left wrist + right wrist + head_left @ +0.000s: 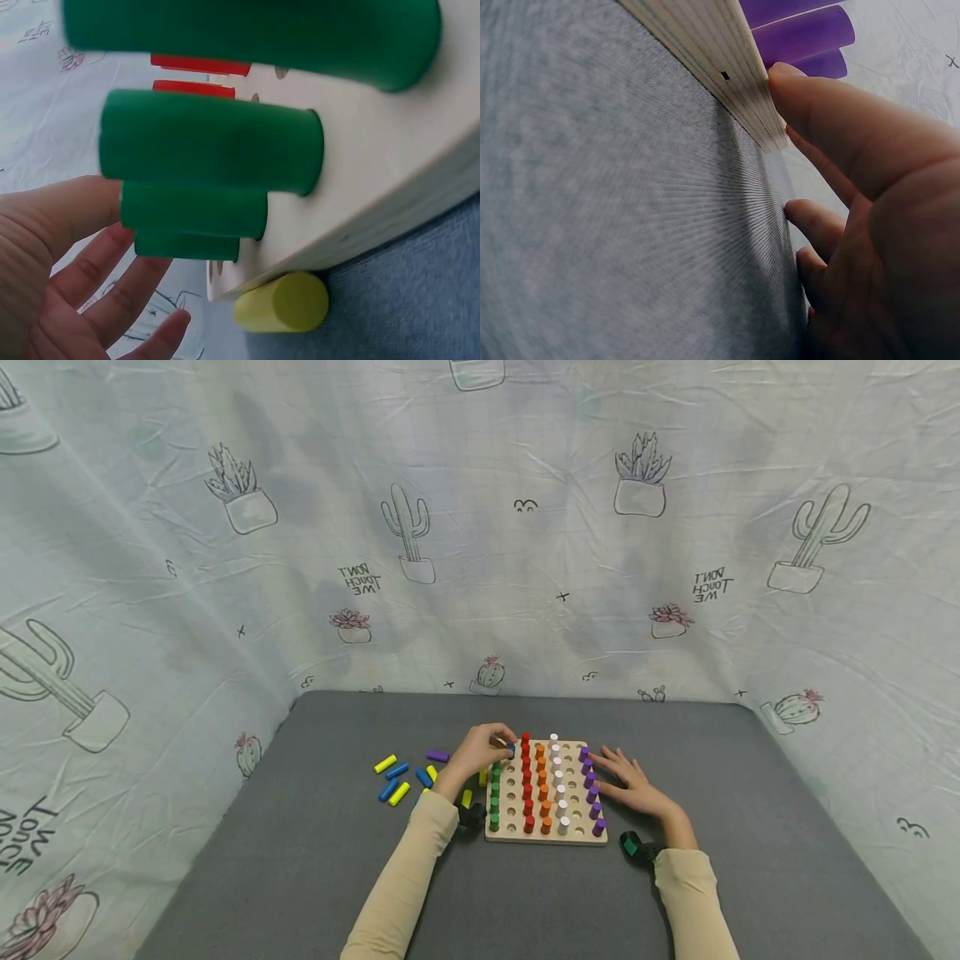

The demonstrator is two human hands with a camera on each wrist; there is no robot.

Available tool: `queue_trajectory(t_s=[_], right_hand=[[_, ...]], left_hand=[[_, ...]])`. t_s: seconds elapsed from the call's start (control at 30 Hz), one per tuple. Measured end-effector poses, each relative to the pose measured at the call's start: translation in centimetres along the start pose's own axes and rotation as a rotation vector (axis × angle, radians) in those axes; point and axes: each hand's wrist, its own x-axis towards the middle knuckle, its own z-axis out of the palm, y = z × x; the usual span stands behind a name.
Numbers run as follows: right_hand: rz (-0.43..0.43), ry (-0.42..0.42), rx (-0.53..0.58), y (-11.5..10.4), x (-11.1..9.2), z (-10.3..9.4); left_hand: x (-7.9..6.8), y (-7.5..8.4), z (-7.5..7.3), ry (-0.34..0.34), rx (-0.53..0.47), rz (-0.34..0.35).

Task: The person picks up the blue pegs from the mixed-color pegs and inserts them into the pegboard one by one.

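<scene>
Apparently filling a peg board by colour, just below the centre of the frame on the grey table. Pinching a blue peg in the left grip, drawn in around it, at the upper end of the second column from the left. Seated in a hole or only held above it: impossible to tell. In the left wrist view, hidden from sight at the pinch, with only loosely spread fingers showing beyond the green pegs.

At the right side of the board, beside the purple pegs: the right grip, spread wide, holding nothing, touching the board's edge, perhaps to steady it.

Between green and purple, from left to right: a column of bare holes, red pegs, orange pegs, white pegs, then more bare holes. Loose on the left: blue pegs, yellow pegs, one purple peg.

Judging by this, at the start of the blue column. Probably called for next: setting the blue peg upright in its hole, pressing down until firm, then easing the pinch and lifting clear without knocking the green or red neighbours. After that, best to reach left for another blue and work down the column.
</scene>
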Motion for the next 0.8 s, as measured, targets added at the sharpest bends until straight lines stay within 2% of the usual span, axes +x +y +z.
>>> queue_trajectory(t_s=[0.27, 0.6, 0.8], right_hand=[[0.005, 0.002, 0.0, -0.1, -0.1, -0.1], [-0.001, 0.003, -0.005, -0.1, -0.3, 0.0], [-0.01, 0.009, 0.0, 0.0, -0.2, 0.0]], left_hand=[[-0.6, -0.1, -0.6, 0.026, 0.02, 0.01], [-2.1, 0.0, -1.7, 0.064, 0.074, -0.014], [-3.0, -0.4, -2.3, 0.082, 0.095, 0.002]])
